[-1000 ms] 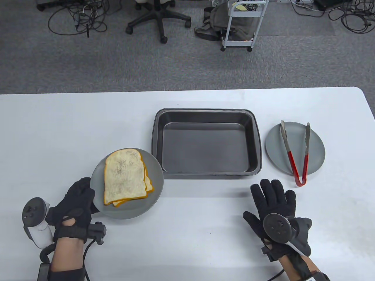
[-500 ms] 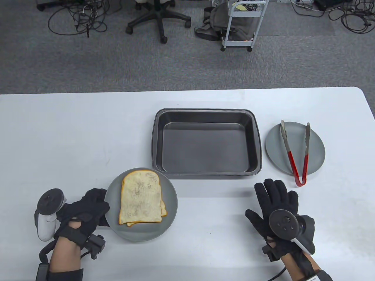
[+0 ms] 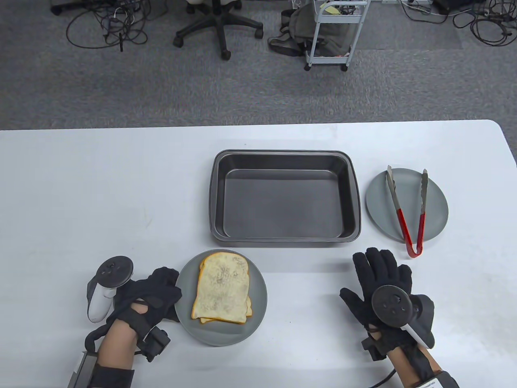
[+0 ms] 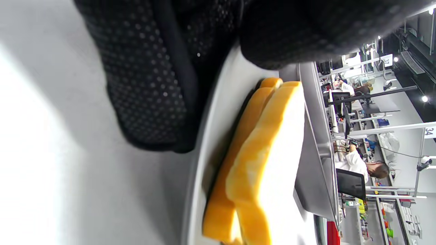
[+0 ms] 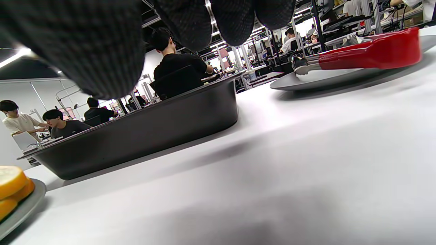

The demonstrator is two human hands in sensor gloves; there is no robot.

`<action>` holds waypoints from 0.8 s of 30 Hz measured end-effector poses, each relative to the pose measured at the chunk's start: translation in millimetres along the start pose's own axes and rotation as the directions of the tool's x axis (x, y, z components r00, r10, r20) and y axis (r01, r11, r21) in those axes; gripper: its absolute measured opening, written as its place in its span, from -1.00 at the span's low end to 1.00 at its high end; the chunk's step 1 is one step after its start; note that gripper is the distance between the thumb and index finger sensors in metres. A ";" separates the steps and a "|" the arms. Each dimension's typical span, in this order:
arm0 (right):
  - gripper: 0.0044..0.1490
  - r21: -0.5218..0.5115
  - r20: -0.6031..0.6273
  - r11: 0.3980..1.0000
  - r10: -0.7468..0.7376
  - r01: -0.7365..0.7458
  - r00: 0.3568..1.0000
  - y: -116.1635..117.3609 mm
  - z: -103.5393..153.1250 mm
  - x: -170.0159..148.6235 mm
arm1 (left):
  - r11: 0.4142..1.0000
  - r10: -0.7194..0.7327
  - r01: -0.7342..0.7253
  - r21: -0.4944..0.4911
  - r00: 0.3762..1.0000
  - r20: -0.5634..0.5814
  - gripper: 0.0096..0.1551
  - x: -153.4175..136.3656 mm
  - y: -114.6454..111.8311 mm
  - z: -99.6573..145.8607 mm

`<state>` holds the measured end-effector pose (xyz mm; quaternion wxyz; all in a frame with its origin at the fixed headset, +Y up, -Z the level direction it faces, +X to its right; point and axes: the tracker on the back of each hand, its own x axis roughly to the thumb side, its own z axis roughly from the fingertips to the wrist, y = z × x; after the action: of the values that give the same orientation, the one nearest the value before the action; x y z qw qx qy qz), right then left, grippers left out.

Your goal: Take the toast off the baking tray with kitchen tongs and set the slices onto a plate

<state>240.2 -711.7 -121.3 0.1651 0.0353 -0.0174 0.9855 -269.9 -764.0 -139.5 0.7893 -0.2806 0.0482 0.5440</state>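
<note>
2 toast slices (image 3: 221,287) lie stacked on a grey plate (image 3: 258,301) at the table's (image 3: 101,194) near edge, just in front of the baking tray (image 3: 284,196). The left hand (image 3: 151,293) grips that plate's left rim, fingers curled around it. The right hand (image 3: 381,283) rests flat, fingers straight, holding nothing. The red-handled tongs (image 3: 408,210) lie on a second plate (image 3: 377,202) right of the tray.

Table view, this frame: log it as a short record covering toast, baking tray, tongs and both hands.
toast: pale slices with orange crust, stacked on round grey plate
tray: dark rectangular metal baking tray, no toast inside
tongs: red-handled metal tongs, lying on second grey plate
left hand: grips toast plate's left rim
right hand: flat on white table, holding nothing
</note>
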 end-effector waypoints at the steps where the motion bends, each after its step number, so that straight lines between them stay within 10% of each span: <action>1: 0.10 -0.007 -0.003 1.000 -0.005 0.005 1.000 0.0 0.0 -0.2 | 1.000 -0.022 0.022 0.010 1.000 -0.002 -0.31 2.0 0.0 0.8; 16: 0.09 -0.011 -0.029 1.000 -0.017 0.017 0.999 -2.5 0.2 -3.0 | 0.651 -0.702 0.725 0.227 0.688 -0.186 -0.26 39.5 -22.5 12.0; 24: 0.09 -0.020 -0.019 1.000 -0.018 0.017 1.000 -4.0 1.8 -1.2 | 0.618 -0.679 0.684 0.388 0.713 -0.176 -0.25 50.7 -3.7 31.9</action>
<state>242.7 -708.4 -119.5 0.1741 0.0245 -0.0252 0.9841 -253.5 -706.9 -130.7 0.9768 -0.1019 0.0604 0.1783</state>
